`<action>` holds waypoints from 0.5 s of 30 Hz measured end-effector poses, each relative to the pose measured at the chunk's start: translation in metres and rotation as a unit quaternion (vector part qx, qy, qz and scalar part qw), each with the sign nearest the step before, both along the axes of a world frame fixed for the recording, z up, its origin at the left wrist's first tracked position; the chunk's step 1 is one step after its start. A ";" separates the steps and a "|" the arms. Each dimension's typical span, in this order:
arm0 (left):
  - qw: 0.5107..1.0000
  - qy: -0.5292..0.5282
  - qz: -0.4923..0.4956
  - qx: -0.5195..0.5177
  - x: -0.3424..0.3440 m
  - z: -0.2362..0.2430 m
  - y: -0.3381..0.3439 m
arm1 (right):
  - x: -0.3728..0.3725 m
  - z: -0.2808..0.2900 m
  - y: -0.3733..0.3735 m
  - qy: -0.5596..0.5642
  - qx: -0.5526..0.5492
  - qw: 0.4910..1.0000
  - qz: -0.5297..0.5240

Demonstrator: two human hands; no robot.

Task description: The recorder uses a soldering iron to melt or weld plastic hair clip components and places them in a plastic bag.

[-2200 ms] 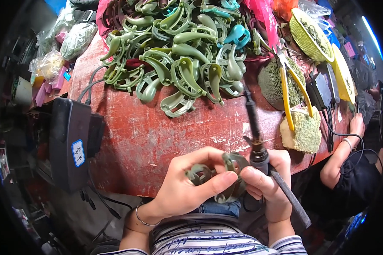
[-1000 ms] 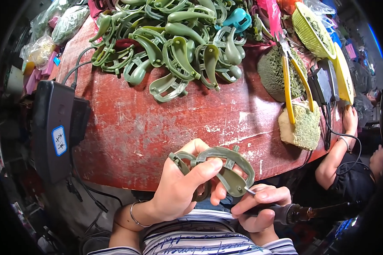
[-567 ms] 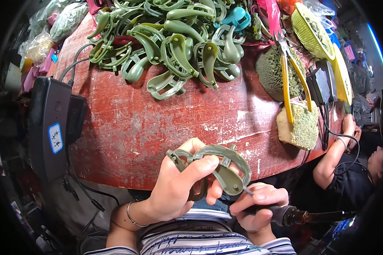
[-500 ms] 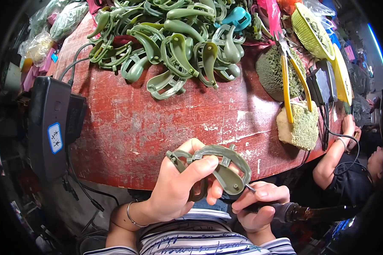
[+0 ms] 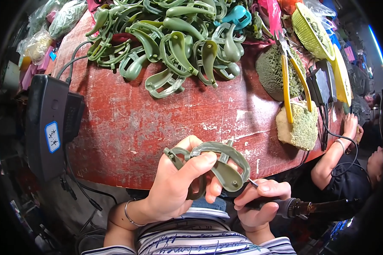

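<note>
My left hand [image 5: 174,180] is closed on an olive-green moulded plastic part [image 5: 230,174], thumb on top. It has a hollow spoon-shaped piece and curved loops, held just over the table's near edge. Close at its right, my right hand [image 5: 261,204] grips a thin-bladed hand tool [image 5: 295,208] with a dark handle. The slim metal tip points at the part's lower right rim; whether it touches cannot be made out. Beyond them lies a heap of similar green plastic parts [image 5: 185,25], with a turquoise one [image 5: 238,17] among them.
Yellow-handled pliers [image 5: 286,89] rest on rough greenish blocks [image 5: 298,127] at the right of the worn red table [image 5: 178,123]. Yellow baskets [image 5: 308,32] stand behind. A black device [image 5: 47,127] with cables sits at the left edge. Another person's arm [image 5: 330,163] is at far right.
The green part has moved slightly left and up in my left hand. The tool's tip has shifted a little up along its rim, and its handle has tilted slightly.
</note>
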State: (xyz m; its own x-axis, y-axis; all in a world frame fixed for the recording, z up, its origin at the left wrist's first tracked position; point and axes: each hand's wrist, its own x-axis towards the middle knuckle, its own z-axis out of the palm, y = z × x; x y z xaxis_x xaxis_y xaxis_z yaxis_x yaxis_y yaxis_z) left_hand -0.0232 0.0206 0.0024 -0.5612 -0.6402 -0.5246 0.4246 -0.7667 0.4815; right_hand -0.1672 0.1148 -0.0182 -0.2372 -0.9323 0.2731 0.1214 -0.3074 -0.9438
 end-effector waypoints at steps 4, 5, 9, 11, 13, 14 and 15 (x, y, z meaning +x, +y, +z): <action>1.000 -0.002 0.001 -0.008 0.000 -0.001 0.000 | -0.005 0.010 -0.002 0.025 -0.004 0.998 0.056; 1.000 -0.005 -0.006 -0.009 -0.001 0.001 0.000 | -0.005 0.012 -0.003 0.038 -0.005 0.998 0.054; 0.999 -0.013 0.022 -0.027 0.001 -0.002 0.002 | 0.004 0.004 0.000 0.062 0.026 0.997 -0.042; 0.997 0.069 0.029 -0.032 0.005 -0.007 0.001 | 0.007 0.011 -0.002 0.067 0.074 0.992 -0.083; 0.996 0.069 0.031 -0.040 0.004 -0.005 0.001 | 0.004 0.012 -0.001 0.069 0.067 0.993 -0.067; 0.996 0.067 0.035 -0.049 0.003 -0.005 0.001 | 0.002 0.011 0.000 0.070 0.060 0.994 -0.050; 0.996 0.067 0.035 -0.049 0.004 -0.004 0.002 | 0.000 0.007 0.002 0.051 0.038 0.998 -0.030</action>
State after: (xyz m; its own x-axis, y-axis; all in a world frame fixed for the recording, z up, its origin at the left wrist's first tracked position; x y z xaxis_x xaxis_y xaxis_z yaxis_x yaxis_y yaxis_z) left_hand -0.0195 0.0222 -0.0019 -0.5734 -0.7248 -0.3820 0.5411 -0.6851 0.4876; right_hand -0.1676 0.1172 -0.0116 -0.2668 -0.9366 0.2271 0.0067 -0.2374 -0.9714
